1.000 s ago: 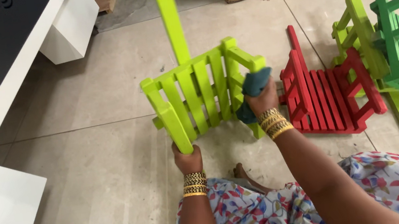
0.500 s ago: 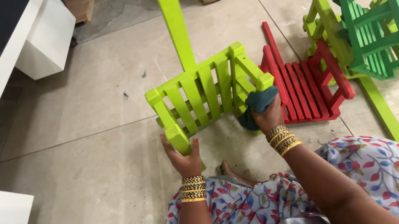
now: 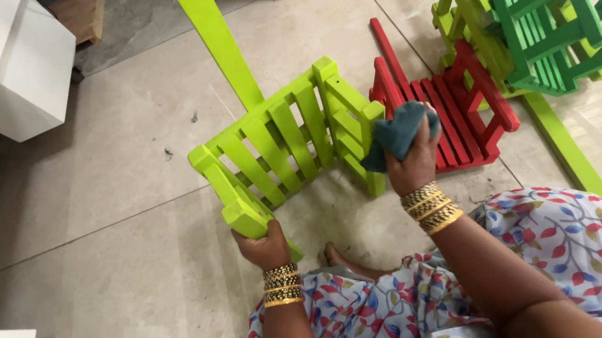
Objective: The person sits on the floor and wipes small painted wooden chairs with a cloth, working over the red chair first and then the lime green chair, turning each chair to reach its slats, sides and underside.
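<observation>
Both forearms reach forward from the bottom of the view, each wrist stacked with gold bangles. The left hand (image 3: pixel 263 246) sits low and near the body, fingers curled shut around what it grips, knuckles turned upward. The right hand (image 3: pixel 415 162) is raised higher and further out, wrist bent slightly back, fingers bunched closed (thumb hidden from view). The right forearm angles in from the lower right; the left runs nearly straight up.

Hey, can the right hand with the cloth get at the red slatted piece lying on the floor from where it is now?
Probably yes. The right hand holding the teal cloth sits just beside the red slatted piece, with nothing between them.
</observation>
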The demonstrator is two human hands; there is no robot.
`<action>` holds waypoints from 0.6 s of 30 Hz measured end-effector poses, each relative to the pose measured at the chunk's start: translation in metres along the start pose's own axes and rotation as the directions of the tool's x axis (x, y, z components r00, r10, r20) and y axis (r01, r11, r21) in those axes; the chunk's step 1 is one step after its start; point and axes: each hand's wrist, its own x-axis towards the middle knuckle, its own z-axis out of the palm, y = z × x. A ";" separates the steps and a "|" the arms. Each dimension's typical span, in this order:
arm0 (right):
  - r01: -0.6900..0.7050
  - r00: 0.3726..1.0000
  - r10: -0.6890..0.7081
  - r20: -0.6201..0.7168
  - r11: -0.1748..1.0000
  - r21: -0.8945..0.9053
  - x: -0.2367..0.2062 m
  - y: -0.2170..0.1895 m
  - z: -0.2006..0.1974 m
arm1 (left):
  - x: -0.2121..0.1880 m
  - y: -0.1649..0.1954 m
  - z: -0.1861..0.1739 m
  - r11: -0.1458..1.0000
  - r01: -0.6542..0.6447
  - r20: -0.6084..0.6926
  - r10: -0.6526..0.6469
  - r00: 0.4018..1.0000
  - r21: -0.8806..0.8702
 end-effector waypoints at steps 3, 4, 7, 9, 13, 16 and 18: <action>0.045 0.992 -0.027 0.124 0.989 -0.144 -0.002 -0.008 0.020 | 0.000 0.004 0.000 0.999 0.006 0.007 -0.005 1.000 -0.050; 0.056 0.981 -0.018 0.192 0.979 -0.196 -0.010 -0.007 0.025 | 0.000 0.004 0.001 0.997 0.023 0.011 -0.023 1.000 -0.067; 0.093 0.950 -0.018 0.311 0.970 -0.225 -0.048 0.006 0.031 | -0.002 0.000 0.001 0.996 -0.033 -0.008 0.033 0.999 -0.088; -0.029 0.893 0.136 0.429 0.968 -0.248 -0.067 0.014 0.023 | -0.003 -0.004 0.002 0.989 0.001 0.012 0.001 1.000 -0.148; -0.183 0.892 0.230 0.389 0.971 -0.155 -0.064 0.030 0.008 | -0.006 -0.009 0.001 0.992 -0.060 -0.004 0.060 0.998 -0.108; 0.077 0.997 -0.078 0.014 0.993 0.086 -0.024 0.020 0.001 | -0.009 -0.008 0.000 0.991 0.042 0.006 -0.042 0.999 -0.124; 0.171 0.984 -0.168 -0.058 0.984 0.054 -0.002 0.008 -0.001 | -0.010 -0.007 -0.001 0.985 0.040 0.001 -0.040 0.999 -0.169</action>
